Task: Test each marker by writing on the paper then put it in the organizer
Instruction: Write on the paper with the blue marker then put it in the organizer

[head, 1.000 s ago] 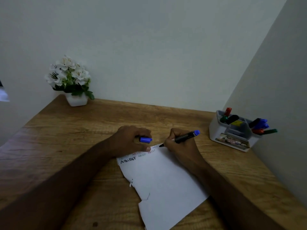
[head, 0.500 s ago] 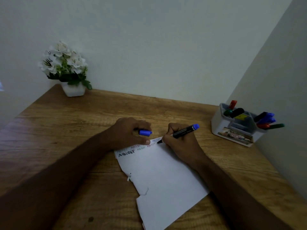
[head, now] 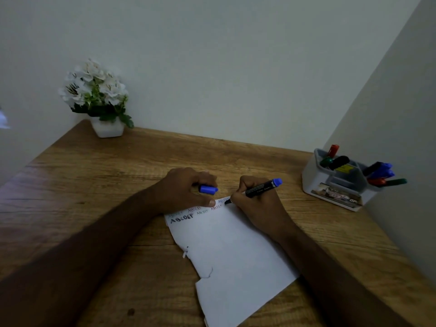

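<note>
While we looked down through the head camera, our right hand (head: pixel 256 205) gripped a black-barrelled marker with a blue end (head: pixel 259 188), fingers curled tightly round its lower barrel. Its dark tip touched the top edge of the white sheet of paper with a torn left edge (head: pixel 233 260), and the blue end pointed toward two o'clock. Our left hand (head: pixel 182 191) rested at the paper's upper left corner, at about nine o'clock from the marker tip, with the thumb pressing down on the sheet and the other fingers curled round a short blue marker cap (head: pixel 208 189). Small rows of handwritten letters in several colours (head: pixel 188 215) ran along the top of the sheet, just beneath that hand.

At about three o'clock from our hands, well apart from the paper, stood a grey plastic desk organizer with several compartments (head: pixel 330 185), close to the right-hand wall. Red, green, black and blue markers (head: pixel 379 172) leaned in its compartments; we could not tell their exact count. At ten o'clock, far back on the brown wood-grain desk (head: pixel 94 197), sat a white pot of white flowers with green leaves (head: pixel 96 97), close to the pale wall.
</note>
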{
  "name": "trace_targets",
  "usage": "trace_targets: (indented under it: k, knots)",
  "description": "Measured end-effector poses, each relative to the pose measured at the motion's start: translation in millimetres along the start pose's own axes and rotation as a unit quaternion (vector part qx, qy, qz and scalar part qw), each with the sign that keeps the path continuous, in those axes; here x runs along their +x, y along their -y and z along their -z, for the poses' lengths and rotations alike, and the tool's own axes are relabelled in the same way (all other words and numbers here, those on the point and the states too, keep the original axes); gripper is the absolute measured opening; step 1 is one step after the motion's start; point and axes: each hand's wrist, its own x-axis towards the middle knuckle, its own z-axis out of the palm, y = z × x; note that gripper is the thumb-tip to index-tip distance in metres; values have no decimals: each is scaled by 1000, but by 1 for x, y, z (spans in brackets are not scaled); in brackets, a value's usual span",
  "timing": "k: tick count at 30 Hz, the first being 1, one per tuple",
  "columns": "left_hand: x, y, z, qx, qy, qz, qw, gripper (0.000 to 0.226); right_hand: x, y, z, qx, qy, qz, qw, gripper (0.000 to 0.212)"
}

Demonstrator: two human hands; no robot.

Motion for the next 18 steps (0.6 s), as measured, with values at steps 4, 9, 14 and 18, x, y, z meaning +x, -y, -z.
trace_targets:
  k: [4, 9, 14, 18]
  knots:
    - [2, 2, -1, -7, -2, 2, 1000, 76, 1, 1, -1, -4, -2, 7, 1000, 28]
    - [3, 5, -2, -9, 0, 4, 1000, 75, 0, 1, -1, 14, -10, 10, 1000, 26]
    - [3, 5, -2, -9, -4, -5, 1000, 78, 1, -1, -1, 3, -5, 8, 1000, 25]
    - [3, 8, -3, -7, -7, -10, 1000, 76, 1, -1, -2, -4, -5, 9, 1000, 25]
